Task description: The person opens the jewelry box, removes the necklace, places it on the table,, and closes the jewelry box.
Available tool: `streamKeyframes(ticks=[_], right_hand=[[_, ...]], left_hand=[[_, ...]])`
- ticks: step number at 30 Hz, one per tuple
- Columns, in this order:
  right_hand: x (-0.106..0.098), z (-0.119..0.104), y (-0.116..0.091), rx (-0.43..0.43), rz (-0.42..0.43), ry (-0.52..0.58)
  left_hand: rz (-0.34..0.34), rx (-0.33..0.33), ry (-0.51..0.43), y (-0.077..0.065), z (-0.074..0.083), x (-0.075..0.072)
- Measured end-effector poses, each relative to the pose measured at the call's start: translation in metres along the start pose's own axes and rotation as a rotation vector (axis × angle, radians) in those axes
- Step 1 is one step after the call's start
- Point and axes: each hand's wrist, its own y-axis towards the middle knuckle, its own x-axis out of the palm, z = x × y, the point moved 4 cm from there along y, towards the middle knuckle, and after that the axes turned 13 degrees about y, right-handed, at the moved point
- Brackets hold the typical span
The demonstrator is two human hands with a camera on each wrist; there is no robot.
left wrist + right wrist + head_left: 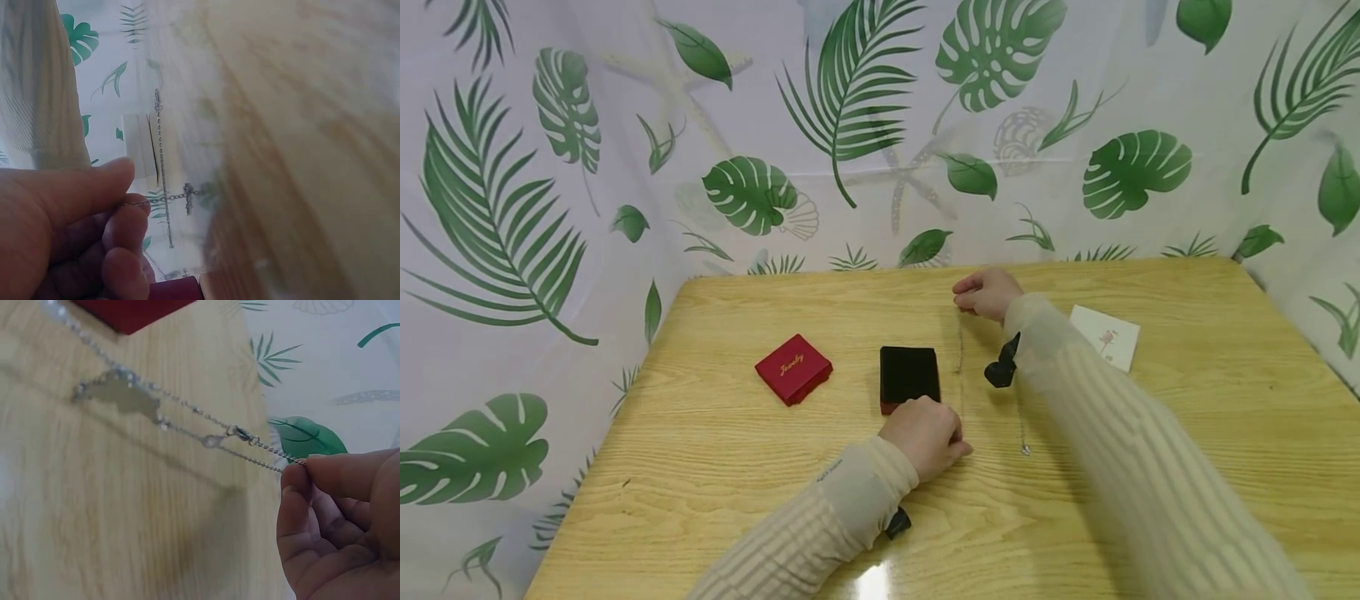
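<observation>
A thin silver jewellery chain [959,346] is stretched between my two hands above the table. My right hand [988,296] pinches its far end with thumb and fingertips. A small clasp [240,434] sits close to those fingertips in the right wrist view, and a flat grey pendant [122,395] hangs farther along, blurred. Nearer the front, my left hand [927,437] pinches the other end, beside the black-topped box [910,375]. A small ornament [189,199] shows on the chain past the left fingertips. To the right, a second silver chain [1022,421] lies on the wood with a sparkling end piece.
A red jewellery box or pouch [793,369] with gold lettering lies at the left. The white square box or card [1107,336] is partly behind the right sleeve. A leaf-printed cloth [880,125] hangs around the wooden table [700,467].
</observation>
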Motion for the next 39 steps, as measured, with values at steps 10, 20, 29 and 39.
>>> streamKeyframes(ticks=[10, 20, 29, 39], right_hand=[[0.004, 0.006, 0.011, 0.006, 0.003, -0.259], [0.006, 0.012, 0.015, 0.037, -0.021, -0.335], [0.010, 0.012, 0.013, 0.052, -0.045, -0.320], [0.013, 0.009, 0.011, 0.056, -0.024, -0.321]], left_hand=[[-0.044, 0.012, 0.031, 0.001, 0.002, 0.003], [-0.046, 0.035, 0.045, 0.001, 0.003, 0.003], [-0.058, 0.033, 0.039, 0.000, 0.001, 0.004], [-0.089, 0.027, 0.021, 0.000, 0.000, 0.003]])
